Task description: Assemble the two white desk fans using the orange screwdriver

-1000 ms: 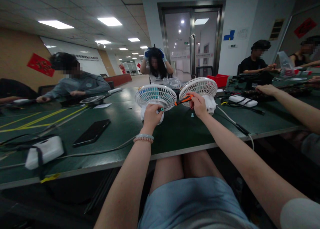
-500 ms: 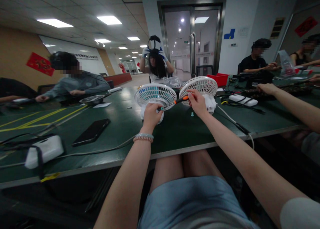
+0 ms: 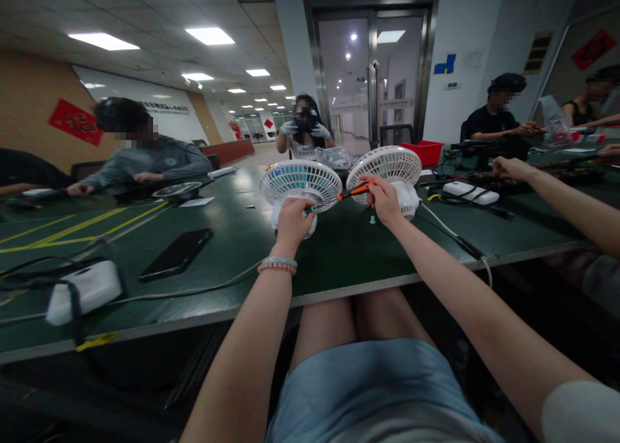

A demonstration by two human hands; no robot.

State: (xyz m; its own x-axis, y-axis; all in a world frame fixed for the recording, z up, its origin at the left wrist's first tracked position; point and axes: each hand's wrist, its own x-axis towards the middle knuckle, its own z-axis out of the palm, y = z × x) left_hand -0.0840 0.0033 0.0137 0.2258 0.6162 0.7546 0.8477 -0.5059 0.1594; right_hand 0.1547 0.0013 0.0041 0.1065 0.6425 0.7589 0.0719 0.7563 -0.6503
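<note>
My left hand [image 3: 293, 218] is closed around the base of a small white desk fan with blue blades [image 3: 300, 183], which stands on the green table [image 3: 217, 262]. My right hand [image 3: 385, 201] grips an orange-handled screwdriver [image 3: 353, 191]; its shaft points left, with the tip at the fan's lower right rim. A second white fan [image 3: 385, 165] stands just behind my right hand. A tiny blue part [image 3: 372, 221] lies on the table below that hand.
A black phone [image 3: 177, 254] and a white box with a cable [image 3: 82, 291] lie at left. A cord [image 3: 455, 239] runs off the right edge. A neighbour's forearm [image 3: 557, 197] reaches in at right. Other people sit around; a red bin [image 3: 426, 152] stands at the back.
My hands and the fans have barely moved. The person at the far end has lowered both gloved hands from overhead to in front of the head.
</note>
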